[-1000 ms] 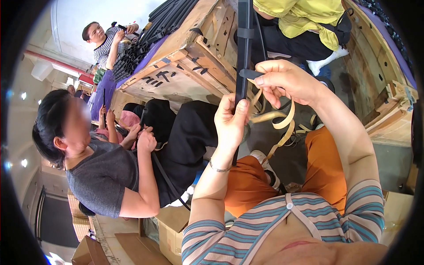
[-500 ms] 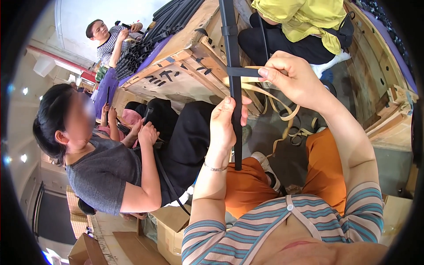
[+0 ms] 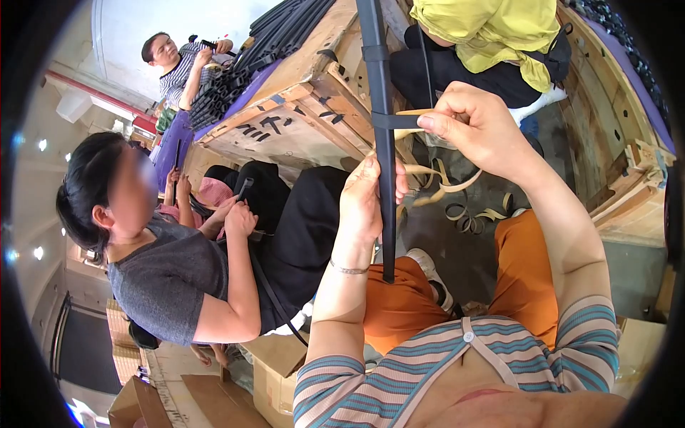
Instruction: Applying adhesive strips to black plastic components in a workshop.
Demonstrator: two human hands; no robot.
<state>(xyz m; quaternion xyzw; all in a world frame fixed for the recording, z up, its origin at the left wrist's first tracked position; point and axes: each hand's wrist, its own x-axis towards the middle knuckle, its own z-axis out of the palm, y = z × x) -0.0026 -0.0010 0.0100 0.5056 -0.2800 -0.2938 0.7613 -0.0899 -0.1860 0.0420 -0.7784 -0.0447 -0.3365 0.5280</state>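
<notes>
My left hand is wrapped round a long, flat black strip that stands nearly upright, its lower end resting against my orange trouser leg. A band of black tape goes round the strip just above that hand and stretches sideways to the right. Thumb and forefinger of my right hand pinch the free end of the tape. A pale yellow backing ribbon hangs in loops below it. Higher on the strip there is another black band.
To my left sits a person in a grey shirt holding a black piece. Another in yellow sits ahead. A wooden crate stands ahead left, piled with black strips. Curled ribbon scraps lie on the floor. Cardboard boxes stand lower left.
The black strip has shifted slightly right and down, with my left hand's grip kept on it. My right hand still pinches the tape, and the hanging ribbon has swung into different loops.
</notes>
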